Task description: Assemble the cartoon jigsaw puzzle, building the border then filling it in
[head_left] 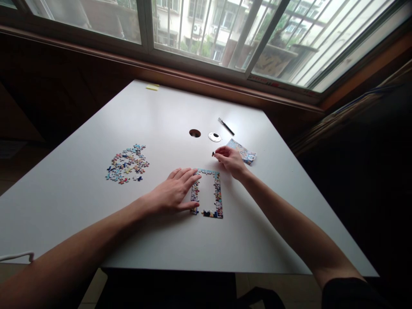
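A rectangular jigsaw border [219, 199] lies on the white table, its middle bare and a gap showing near its lower left corner. My left hand [176, 189] rests flat with fingers spread, its fingertips touching the border's left side. Above the border's upper right, my right hand [231, 159] pinches a small dark puzzle piece [213, 154] between thumb and fingers. Partly behind that hand lies a colourful picture sheet [246, 152]. Off to the left is a loose heap of puzzle pieces [127, 164].
A black pen [226, 126] lies farther back on the white table [167, 124]. Near it are a round cable hole [195, 133] and a silvery round cover [214, 137]. A yellow slip [152, 87] is at the far edge, and a white cable [19, 256] at the near left.
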The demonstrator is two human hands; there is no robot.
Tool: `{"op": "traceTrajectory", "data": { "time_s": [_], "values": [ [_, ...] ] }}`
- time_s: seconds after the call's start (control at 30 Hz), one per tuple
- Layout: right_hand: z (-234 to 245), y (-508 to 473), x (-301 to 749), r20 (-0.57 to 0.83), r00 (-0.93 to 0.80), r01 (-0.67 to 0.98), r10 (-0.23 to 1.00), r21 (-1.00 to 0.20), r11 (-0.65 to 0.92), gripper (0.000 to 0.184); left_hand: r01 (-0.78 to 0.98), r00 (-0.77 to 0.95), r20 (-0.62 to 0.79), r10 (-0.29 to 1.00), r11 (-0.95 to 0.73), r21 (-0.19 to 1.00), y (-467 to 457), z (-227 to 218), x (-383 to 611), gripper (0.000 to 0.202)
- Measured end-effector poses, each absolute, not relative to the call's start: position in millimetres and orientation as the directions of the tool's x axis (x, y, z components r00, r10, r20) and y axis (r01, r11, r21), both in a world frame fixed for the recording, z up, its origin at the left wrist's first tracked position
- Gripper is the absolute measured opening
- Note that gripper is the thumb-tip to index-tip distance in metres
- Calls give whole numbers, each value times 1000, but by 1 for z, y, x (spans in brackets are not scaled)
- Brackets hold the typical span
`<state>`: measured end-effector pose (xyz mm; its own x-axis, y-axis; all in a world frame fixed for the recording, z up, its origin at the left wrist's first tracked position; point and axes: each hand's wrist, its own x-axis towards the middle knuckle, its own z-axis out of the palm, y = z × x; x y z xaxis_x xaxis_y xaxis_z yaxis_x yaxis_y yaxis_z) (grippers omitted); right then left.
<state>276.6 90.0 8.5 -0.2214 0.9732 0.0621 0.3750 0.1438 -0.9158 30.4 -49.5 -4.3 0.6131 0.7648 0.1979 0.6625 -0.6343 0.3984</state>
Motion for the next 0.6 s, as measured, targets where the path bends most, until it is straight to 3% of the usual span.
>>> {"op": "traceTrajectory", "data": {
  "time_s": [0.27,0.43,0.6],
  "values": [
    [14,82,274,24,-272,87,962,-995,49,33,670,610,180,771,-624,403,-48,-5,31,76],
    [16,78,274,12,-292,18,956,-1000,18,30,675,611,174,773,-623,397,-48,-4,31,75],
    [24,68,271,-74,-301,-136,951,-984,-120,29,687,615,161,772,-624,372,-49,-3,32,73]
  ]
}}
